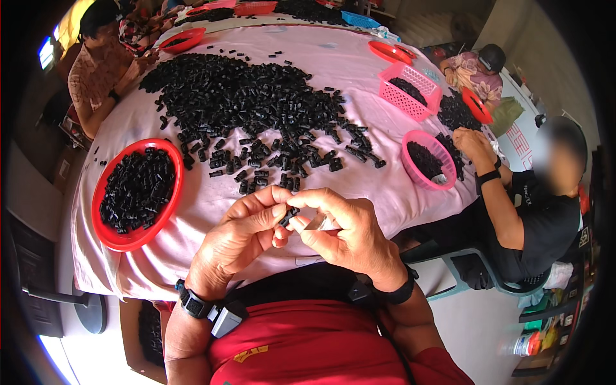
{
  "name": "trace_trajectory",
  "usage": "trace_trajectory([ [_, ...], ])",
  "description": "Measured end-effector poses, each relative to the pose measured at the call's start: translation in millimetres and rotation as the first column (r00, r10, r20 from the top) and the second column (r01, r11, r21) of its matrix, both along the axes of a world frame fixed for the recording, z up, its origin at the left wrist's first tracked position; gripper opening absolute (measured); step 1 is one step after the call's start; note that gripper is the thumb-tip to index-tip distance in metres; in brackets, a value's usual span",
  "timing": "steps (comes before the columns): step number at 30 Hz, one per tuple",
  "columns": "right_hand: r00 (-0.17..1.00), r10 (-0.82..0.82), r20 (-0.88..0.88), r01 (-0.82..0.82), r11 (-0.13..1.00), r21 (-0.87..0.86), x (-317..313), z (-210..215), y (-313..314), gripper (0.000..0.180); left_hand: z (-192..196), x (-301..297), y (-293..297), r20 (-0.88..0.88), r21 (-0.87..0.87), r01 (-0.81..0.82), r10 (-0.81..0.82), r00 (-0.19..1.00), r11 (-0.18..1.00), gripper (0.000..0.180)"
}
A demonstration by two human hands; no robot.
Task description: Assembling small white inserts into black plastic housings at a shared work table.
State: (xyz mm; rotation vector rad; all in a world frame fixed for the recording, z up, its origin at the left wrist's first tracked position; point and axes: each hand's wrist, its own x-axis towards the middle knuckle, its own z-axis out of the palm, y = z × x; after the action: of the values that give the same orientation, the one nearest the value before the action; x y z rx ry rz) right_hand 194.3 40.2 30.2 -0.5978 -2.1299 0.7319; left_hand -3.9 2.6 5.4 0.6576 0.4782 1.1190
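Head view, looking down: the small black piece [289, 215] could slip from the fingertips and drop into the lap below, because only a pinch holds it. The left hand [247, 231] is curled nearly closed, thumb and forefinger pinching that black piece. The right hand [346, 234], touching the left at the fingertips, is clenched around a small shiny blade-like tool [319, 224]. Beyond both hands lies a heap of black pieces [250, 102] on pink cloth [359, 64]; a red basket [109, 236] sits to the left hand's left.

Black plastic parts [256, 109], pink tablecloth [346, 64], red round basket [109, 237], pink mesh basket [410, 96]
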Motion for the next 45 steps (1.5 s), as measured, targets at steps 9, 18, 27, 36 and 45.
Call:
trace_trajectory([
  [9, 0.994, -0.086, -0.065, 0.085, 0.996, -0.015, -2, -2, -4, 0.024, -2, 3, 1, -0.072, 0.156, -0.07, 0.082, 0.994, 0.985, 0.028],
  [18, 0.959, -0.253, 0.125, 0.226, 0.954, 0.196, 0, 7, -5, 0.039, 1, 0, -1, -0.152, 0.2, -0.036, 0.068, 0.986, 0.979, 0.024],
  [27, 0.943, -0.3, 0.145, 0.25, 0.925, 0.286, -4, 3, -3, 0.048, 2, 3, -2, -0.155, 0.18, -0.018, 0.046, 0.987, 0.984, 0.024],
  [36, 0.939, -0.308, 0.153, 0.256, 0.923, 0.286, -5, 0, -3, 0.05, 1, 6, -3, -0.135, 0.159, -0.007, 0.029, 0.99, 0.987, 0.025],
  [45, 0.939, -0.308, 0.151, 0.255, 0.922, 0.29, -4, -3, -2, 0.052, -2, 4, -2, -0.174, 0.183, -0.011, 0.043, 0.984, 0.983, 0.026],
])
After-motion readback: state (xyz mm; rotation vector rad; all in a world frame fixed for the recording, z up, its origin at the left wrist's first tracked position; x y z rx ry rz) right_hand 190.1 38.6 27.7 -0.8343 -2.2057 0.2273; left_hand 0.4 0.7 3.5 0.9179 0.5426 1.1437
